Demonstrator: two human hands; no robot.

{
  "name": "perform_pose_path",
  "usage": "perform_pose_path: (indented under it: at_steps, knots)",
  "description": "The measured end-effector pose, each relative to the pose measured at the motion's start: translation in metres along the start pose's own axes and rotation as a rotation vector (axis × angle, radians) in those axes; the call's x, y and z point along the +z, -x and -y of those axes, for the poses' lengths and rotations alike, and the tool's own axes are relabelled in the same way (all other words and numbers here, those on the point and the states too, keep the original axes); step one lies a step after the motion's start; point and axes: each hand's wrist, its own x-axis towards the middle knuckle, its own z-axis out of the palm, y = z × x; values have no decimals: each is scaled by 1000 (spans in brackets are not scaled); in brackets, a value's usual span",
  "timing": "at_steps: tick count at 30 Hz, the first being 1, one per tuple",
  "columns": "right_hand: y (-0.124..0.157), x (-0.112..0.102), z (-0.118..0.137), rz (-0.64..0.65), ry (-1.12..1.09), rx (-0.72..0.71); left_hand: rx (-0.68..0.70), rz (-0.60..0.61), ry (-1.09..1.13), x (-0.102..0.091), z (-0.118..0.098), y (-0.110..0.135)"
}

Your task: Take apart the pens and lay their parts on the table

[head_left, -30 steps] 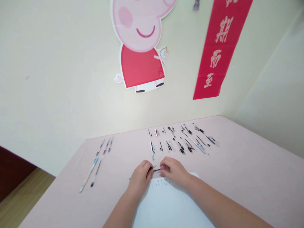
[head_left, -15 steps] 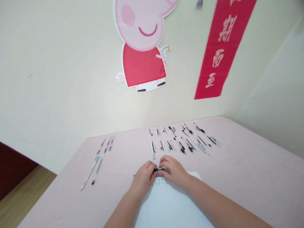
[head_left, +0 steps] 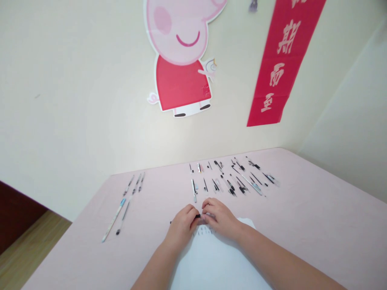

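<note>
My left hand (head_left: 182, 222) is closed around a black pen part (head_left: 198, 216). One dark end of it sticks out beyond the hand on the left. Facing it, my right hand (head_left: 220, 218) pinches a clear piece that looks like a pen barrel, mostly hidden by the fingers. The fingertips of both hands are close together, and I cannot tell whether the two pieces touch. Below the hands lies a white sheet of paper (head_left: 217, 262) with small dark marks along its top edge.
Several pen parts (head_left: 231, 189), such as refills, caps and barrels, lie in rows at the back of the pink table (head_left: 302, 225). On the left are several whole-looking pens, including a white one with a blue end (head_left: 113, 221). The wall (head_left: 90, 100) stands right behind.
Both hands stay in nearly the same place. Between the fingertips, less of the dark and silvery pen piece shows now than before.
</note>
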Motion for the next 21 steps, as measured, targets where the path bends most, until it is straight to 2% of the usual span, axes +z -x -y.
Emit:
perform_pose_path:
  at_steps: [11,21]
  knots:
    - [1,0,-1,-50,-66,17,-22,-34,-60,1,5,0]
    - [-1,2,-5,-45,-145,22,-13,-41,-117,-2,2,0]
